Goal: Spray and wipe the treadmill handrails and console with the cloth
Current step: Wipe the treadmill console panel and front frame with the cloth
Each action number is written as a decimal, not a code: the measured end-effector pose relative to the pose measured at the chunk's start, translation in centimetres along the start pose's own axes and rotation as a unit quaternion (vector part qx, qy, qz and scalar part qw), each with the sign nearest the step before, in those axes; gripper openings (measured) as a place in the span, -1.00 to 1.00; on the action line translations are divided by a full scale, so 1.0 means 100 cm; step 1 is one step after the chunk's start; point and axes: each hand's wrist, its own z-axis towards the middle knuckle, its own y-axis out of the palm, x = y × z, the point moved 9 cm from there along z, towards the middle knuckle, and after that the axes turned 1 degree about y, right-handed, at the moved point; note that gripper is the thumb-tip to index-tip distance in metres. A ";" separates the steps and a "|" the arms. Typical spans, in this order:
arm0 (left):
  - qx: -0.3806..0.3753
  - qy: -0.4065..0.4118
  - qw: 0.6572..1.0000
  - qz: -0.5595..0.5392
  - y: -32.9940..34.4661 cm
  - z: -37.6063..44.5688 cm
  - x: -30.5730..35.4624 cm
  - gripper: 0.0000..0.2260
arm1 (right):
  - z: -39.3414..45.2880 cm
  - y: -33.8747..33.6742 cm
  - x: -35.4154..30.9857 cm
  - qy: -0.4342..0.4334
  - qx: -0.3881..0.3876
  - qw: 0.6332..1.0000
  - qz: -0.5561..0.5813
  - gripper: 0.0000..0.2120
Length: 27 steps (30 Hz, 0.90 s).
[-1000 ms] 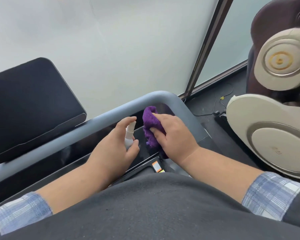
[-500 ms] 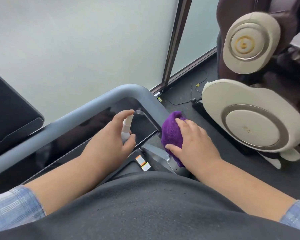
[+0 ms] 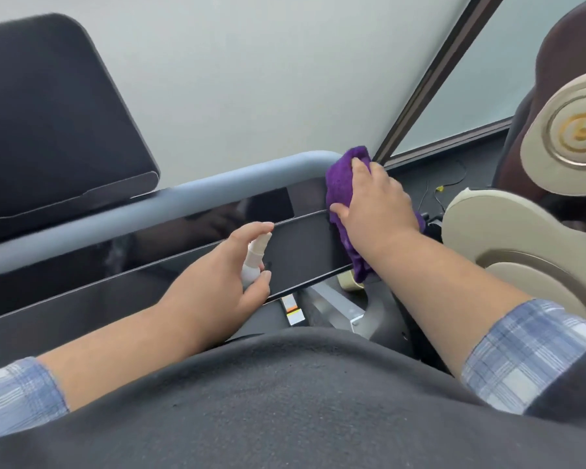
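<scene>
right hand [image 3: 374, 201] pressing purple cloth [image 3: 339, 184] onto right corner of grey handrail [image 3: 217, 184], fingers spread flat over cloth, thumb at cloth's lower edge. cloth draped from rail corner down past right end of glossy black console [image 3: 298, 248], tail hanging below console edge. left hand [image 3: 217, 275] just in front of console, grip closed round small white spray bottle [image 3: 254, 260], index finger curled over nozzle top, thumb under bottle body. bottle upright-ish, tilted toward console, overlapping its face. black screen panel [image 3: 48, 120] behind rail on left. beige-and-brown massage chair [image 3: 535, 225] right of rail, apart from it. roll of tape [image 3: 347, 280] just below console's right end, beside cloth tail. orange-white label [image 3: 291, 309] under console edge. plaid sleeves on both forearms.
</scene>
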 end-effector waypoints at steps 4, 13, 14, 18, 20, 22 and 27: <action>0.010 -0.012 1.000 -0.015 -0.008 -0.014 -0.010 -0.42 | 0.034 0.002 -0.038 -0.132 -0.041 0.988 -0.072 -0.15; 0.030 0.001 0.999 -0.023 -0.020 -0.022 -0.001 -0.43 | -0.009 0.021 -0.180 -0.388 -0.074 0.917 -0.060 -0.27; 0.025 0.006 0.999 -0.024 -0.019 -0.021 0.001 -0.43 | -0.013 0.023 -0.187 -0.394 -0.069 0.915 -0.054 -0.30; 0.029 0.027 0.999 -0.019 -0.019 -0.015 0.009 -0.44 | -0.001 0.013 -0.162 -0.340 -0.053 0.939 -0.017 -0.25; 0.035 0.032 0.999 -0.016 -0.018 -0.012 0.013 -0.43 | 0.015 0.007 -0.123 -0.253 -0.058 0.966 -0.003 -0.15; 0.028 0.043 0.999 -0.008 -0.013 -0.008 0.018 -0.40 | 0.025 0.001 -0.083 -0.175 -0.059 0.983 -0.002 -0.09; 0.003 0.053 0.999 0.007 0.001 0.007 0.035 -0.43 | 0.010 -0.005 -0.031 -0.072 -0.053 0.996 -0.004 -0.10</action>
